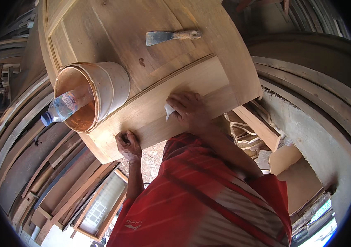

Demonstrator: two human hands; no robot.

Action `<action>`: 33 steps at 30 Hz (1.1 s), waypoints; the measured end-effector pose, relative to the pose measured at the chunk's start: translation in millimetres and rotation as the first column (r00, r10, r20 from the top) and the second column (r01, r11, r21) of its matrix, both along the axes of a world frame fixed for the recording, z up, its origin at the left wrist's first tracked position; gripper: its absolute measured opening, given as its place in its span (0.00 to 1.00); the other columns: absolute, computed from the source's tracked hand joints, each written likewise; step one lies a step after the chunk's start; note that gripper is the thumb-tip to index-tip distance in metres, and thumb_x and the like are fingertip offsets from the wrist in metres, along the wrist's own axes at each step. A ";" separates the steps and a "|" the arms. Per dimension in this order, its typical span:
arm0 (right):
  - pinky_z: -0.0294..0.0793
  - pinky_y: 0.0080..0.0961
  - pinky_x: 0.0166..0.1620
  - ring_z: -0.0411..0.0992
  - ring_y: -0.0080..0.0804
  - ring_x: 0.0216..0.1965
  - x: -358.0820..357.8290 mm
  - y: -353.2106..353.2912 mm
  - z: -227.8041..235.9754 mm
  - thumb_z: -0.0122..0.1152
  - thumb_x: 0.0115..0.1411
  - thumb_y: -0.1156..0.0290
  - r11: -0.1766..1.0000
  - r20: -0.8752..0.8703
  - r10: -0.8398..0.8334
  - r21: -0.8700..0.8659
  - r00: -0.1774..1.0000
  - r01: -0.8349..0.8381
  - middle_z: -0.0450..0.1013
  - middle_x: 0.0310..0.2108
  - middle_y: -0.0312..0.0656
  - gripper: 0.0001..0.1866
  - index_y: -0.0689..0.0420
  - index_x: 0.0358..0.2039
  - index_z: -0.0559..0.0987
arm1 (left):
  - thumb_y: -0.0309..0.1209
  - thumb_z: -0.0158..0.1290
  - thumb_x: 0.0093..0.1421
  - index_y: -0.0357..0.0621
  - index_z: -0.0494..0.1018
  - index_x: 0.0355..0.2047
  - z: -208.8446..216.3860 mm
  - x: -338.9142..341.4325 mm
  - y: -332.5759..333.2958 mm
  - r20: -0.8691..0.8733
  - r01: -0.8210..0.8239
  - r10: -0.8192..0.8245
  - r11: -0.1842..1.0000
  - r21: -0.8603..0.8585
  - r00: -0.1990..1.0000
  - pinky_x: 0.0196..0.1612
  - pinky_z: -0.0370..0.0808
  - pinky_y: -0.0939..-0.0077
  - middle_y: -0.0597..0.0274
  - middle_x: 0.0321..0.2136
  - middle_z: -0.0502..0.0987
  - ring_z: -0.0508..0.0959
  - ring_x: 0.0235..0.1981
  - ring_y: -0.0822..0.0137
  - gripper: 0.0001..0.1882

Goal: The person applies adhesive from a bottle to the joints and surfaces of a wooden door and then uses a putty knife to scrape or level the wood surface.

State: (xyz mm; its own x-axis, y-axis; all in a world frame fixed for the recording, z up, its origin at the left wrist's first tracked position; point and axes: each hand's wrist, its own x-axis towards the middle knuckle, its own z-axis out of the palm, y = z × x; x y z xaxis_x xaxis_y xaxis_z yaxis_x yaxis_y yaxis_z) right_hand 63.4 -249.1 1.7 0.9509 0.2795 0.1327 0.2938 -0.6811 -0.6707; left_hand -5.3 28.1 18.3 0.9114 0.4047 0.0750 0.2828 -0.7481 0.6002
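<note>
The right hand (190,110) lies at the centre of the frame, pressed palm-down on the wooden panel (159,111), its fingers closed over a small white pad (169,110) that shows at the thumb side. Whether the pad is cloth or paper cannot be told. The left hand (128,145) sits lower and left of centre, curled tightly over the panel's near edge and gripping it.

The panel is a pale framed board with a raised inner field, running from the upper left of the frame down toward centre.

On the panel, left of centre, stands a tub (95,94), light outside and coated orange-brown inside. A clear plastic bottle (63,107) with a blue cap leans in it, base inside the tub, neck and cap projecting over the rim toward the left edge of the frame. Any liquid level in the tub cannot be read.

A putty knife (171,36) with a wooden handle and grey blade lies flat on the panel at upper centre, well apart from both hands.

Stacked timber boards (31,152) fill the lower left; offcuts (258,131) lie at right of centre. The person's red striped shirt (208,197) occupies the lower centre.
</note>
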 end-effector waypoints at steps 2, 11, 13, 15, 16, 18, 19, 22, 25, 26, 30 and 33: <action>0.71 0.44 0.58 0.74 0.43 0.55 -3.8 -6.0 -9.5 0.73 0.54 0.68 0.991 0.001 -0.065 0.115 0.998 0.065 0.75 0.54 0.43 0.28 0.53 0.57 0.77 | 0.33 0.58 0.71 0.38 0.74 0.40 7.3 3.9 0.8 -0.073 0.023 -0.021 0.999 0.023 0.997 0.30 0.68 0.76 0.66 0.24 0.71 0.67 0.25 0.74 0.10; 0.78 0.42 0.45 0.79 0.49 0.42 -18.5 -115.5 40.9 0.63 0.70 0.68 0.840 -0.158 -0.514 0.106 0.843 0.532 0.79 0.43 0.54 0.17 0.61 0.56 0.77 | 0.37 0.56 0.68 0.35 0.70 0.58 -11.6 19.2 90.3 0.074 -0.138 0.119 0.914 0.381 0.990 0.56 0.69 0.47 0.41 0.52 0.73 0.73 0.52 0.45 0.24; 0.78 0.40 0.42 0.78 0.43 0.35 -19.4 -132.4 43.8 0.64 0.71 0.62 0.790 -0.211 -0.590 0.049 0.779 0.611 0.79 0.38 0.53 0.19 0.61 0.54 0.78 | 0.41 0.56 0.68 0.34 0.70 0.59 -19.4 24.7 103.6 0.097 -0.244 0.224 0.905 0.349 0.970 0.58 0.69 0.46 0.41 0.53 0.73 0.73 0.53 0.44 0.27; 0.77 0.36 0.41 0.76 0.38 0.34 -21.2 -148.7 33.6 0.65 0.70 0.60 0.760 -0.251 -0.607 0.093 0.754 0.643 0.78 0.36 0.50 0.19 0.61 0.53 0.79 | 0.44 0.55 0.68 0.34 0.69 0.61 -29.5 35.5 121.9 0.120 -0.343 0.321 0.884 0.319 0.939 0.59 0.68 0.46 0.41 0.54 0.73 0.72 0.54 0.44 0.29; 0.76 0.33 0.40 0.74 0.32 0.33 -22.7 -155.1 28.1 0.65 0.70 0.59 0.718 -0.298 -0.627 0.136 0.719 0.683 0.78 0.35 0.47 0.19 0.61 0.52 0.80 | 0.46 0.53 0.68 0.37 0.70 0.61 -32.7 40.9 132.6 0.111 -0.403 0.389 0.851 0.336 0.915 0.60 0.68 0.46 0.41 0.55 0.73 0.72 0.55 0.44 0.30; 0.70 0.23 0.39 0.67 0.20 0.34 -13.5 -154.4 39.0 0.63 0.72 0.58 0.706 -0.354 -0.615 0.150 0.704 0.692 0.72 0.31 0.33 0.18 0.61 0.50 0.80 | 0.49 0.51 0.68 0.39 0.70 0.62 -39.9 45.6 133.3 0.102 -0.475 0.472 0.806 0.352 0.876 0.61 0.67 0.46 0.41 0.56 0.73 0.72 0.57 0.44 0.30; 0.69 0.22 0.38 0.67 0.19 0.33 -10.7 -157.6 32.0 0.63 0.72 0.57 0.686 -0.286 -0.619 0.256 0.731 0.681 0.72 0.30 0.32 0.18 0.62 0.48 0.81 | 0.50 0.50 0.68 0.43 0.70 0.62 -40.9 52.5 130.5 0.071 -0.502 0.519 0.771 0.392 0.852 0.61 0.67 0.45 0.43 0.58 0.72 0.72 0.58 0.45 0.30; 0.65 0.20 0.35 0.64 0.16 0.31 -10.5 -166.5 12.5 0.64 0.71 0.56 0.628 -0.285 -0.616 0.384 0.734 0.676 0.70 0.28 0.28 0.17 0.61 0.43 0.82 | 0.51 0.49 0.68 0.50 0.69 0.64 -47.2 55.8 135.0 0.052 -0.507 0.549 0.726 0.465 0.834 0.61 0.65 0.45 0.47 0.61 0.70 0.70 0.61 0.47 0.29; 0.63 0.18 0.32 0.63 0.14 0.27 -7.7 -170.1 3.2 0.65 0.70 0.58 0.608 -0.325 -0.573 0.446 0.752 0.656 0.69 0.25 0.27 0.15 0.59 0.40 0.83 | 0.52 0.48 0.68 0.51 0.68 0.63 -51.1 55.7 136.9 0.006 -0.511 0.591 0.692 0.510 0.807 0.62 0.63 0.45 0.48 0.62 0.68 0.68 0.63 0.47 0.30; 0.63 0.18 0.32 0.63 0.14 0.27 -9.2 -172.9 1.3 0.65 0.70 0.58 0.611 -0.326 -0.571 0.445 0.754 0.655 0.69 0.25 0.27 0.15 0.59 0.40 0.83 | 0.52 0.48 0.68 0.51 0.68 0.63 -50.7 57.4 135.1 0.004 -0.512 0.594 0.691 0.510 0.805 0.62 0.63 0.45 0.48 0.62 0.68 0.68 0.63 0.47 0.30; 0.65 0.20 0.36 0.64 0.17 0.32 -14.2 -176.9 0.6 0.64 0.70 0.61 0.584 -0.418 -0.530 0.450 0.737 0.676 0.72 0.29 0.30 0.15 0.63 0.41 0.82 | 0.54 0.48 0.67 0.50 0.67 0.63 -48.2 61.8 131.7 -0.008 -0.519 0.621 0.661 0.542 0.784 0.62 0.63 0.44 0.47 0.60 0.68 0.68 0.61 0.45 0.31; 0.66 0.21 0.36 0.65 0.17 0.32 -15.0 -177.8 4.3 0.64 0.69 0.63 0.611 -0.422 -0.529 0.413 0.736 0.676 0.73 0.30 0.31 0.14 0.63 0.41 0.83 | 0.54 0.47 0.66 0.49 0.67 0.63 -47.5 63.3 130.3 -0.029 -0.514 0.630 0.658 0.551 0.776 0.63 0.63 0.44 0.45 0.60 0.68 0.68 0.61 0.45 0.32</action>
